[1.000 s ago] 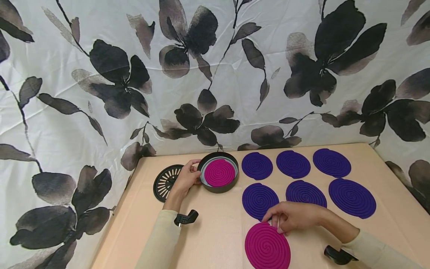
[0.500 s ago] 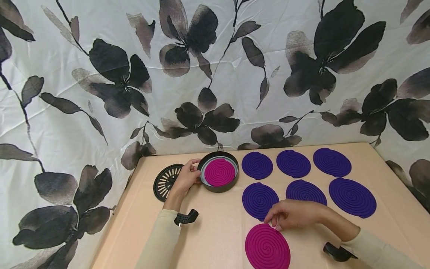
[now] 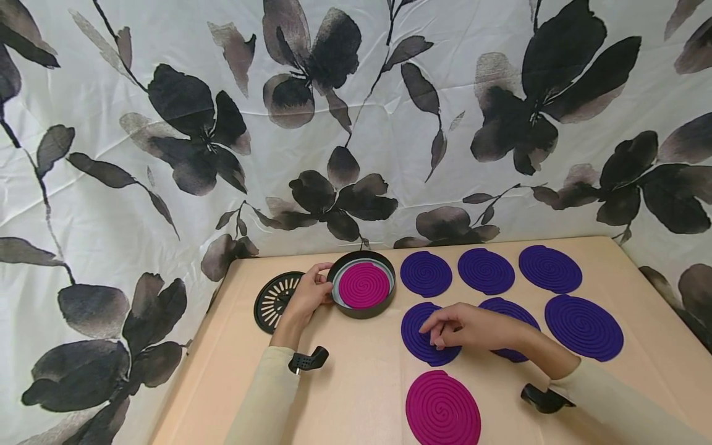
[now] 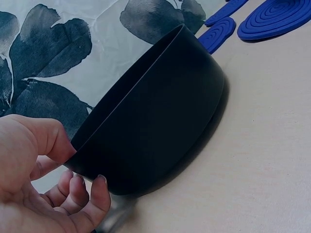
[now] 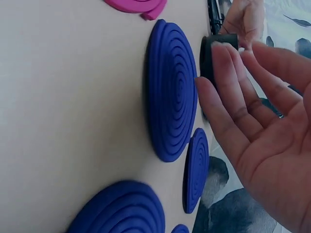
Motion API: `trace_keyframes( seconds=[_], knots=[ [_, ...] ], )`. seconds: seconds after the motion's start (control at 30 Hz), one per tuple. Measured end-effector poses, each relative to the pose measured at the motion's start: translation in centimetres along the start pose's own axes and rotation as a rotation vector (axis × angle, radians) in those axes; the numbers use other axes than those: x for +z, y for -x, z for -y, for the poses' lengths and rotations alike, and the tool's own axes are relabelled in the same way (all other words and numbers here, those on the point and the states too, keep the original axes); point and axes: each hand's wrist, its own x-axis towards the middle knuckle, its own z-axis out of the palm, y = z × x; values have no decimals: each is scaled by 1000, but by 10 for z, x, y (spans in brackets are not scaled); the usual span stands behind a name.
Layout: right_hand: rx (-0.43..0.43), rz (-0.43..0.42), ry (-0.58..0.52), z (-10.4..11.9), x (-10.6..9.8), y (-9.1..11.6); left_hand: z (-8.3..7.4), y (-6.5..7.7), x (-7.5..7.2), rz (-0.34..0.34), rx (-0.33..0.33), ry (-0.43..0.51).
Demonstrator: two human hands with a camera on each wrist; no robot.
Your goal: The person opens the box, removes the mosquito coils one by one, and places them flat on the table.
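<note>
My left hand (image 3: pixel 305 298) pinches the rim of a round black mosquito coil holder (image 3: pixel 361 313) at the back of the table; the left wrist view has the thumb at the rim and fingers along its outer wall (image 4: pixel 155 121). Inside the holder lies a magenta mosquito coil (image 3: pixel 364 285). Over the front-left blue mosquito coil (image 3: pixel 417 334) hovers my right hand (image 3: pixel 473 327), with nothing in its loosely bent fingers; the right wrist view shows its bare palm (image 5: pixel 277 141). Another magenta coil (image 3: pixel 443 408) lies flat at the front edge of the view.
A black slotted lid (image 3: pixel 271 303) lies left of the holder, partly behind my left hand. Several more blue coils, such as one at the right (image 3: pixel 584 327), lie in two rows on the pale table (image 3: pixel 350 383). A floral cloth (image 3: pixel 389 123) hangs behind.
My right hand has let go of the front magenta coil's upper edge and risen away from it, over the blue coil. The left hand keeps its grip on the holder.
</note>
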Motion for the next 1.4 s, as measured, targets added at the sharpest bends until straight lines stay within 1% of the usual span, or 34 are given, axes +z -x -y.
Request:
trace_keyframes(
  seconds=[0.17, 0.4, 0.67, 0.77, 0.93, 1.13, 1.27, 1.4],
  knots=[
    [-20, -32, -19, 2, -6, -17, -1, 0, 0, -2, -2, 1],
    [-36, -51, -55, 9, -12, -42, -2, -1, 1, -5, 7, -6],
    [-3, -107, -43, 22, -12, -69, -3, 0, 0, -11, 0, -10],
    [12, -118, -69, 25, -11, -77, -3, 0, 0, -13, -3, -10],
    [23, -139, -143, 29, -13, -91, -1, 0, 1, -12, -5, -11],
    [43, -179, -169, 34, -17, -108, -1, -2, 2, -27, -4, -21],
    [59, -202, -210, 36, -19, -118, -1, -3, 2, -28, -10, -14],
    [79, -229, -204, 38, -20, -128, -2, -3, 2, -28, -16, -14]
  ],
)
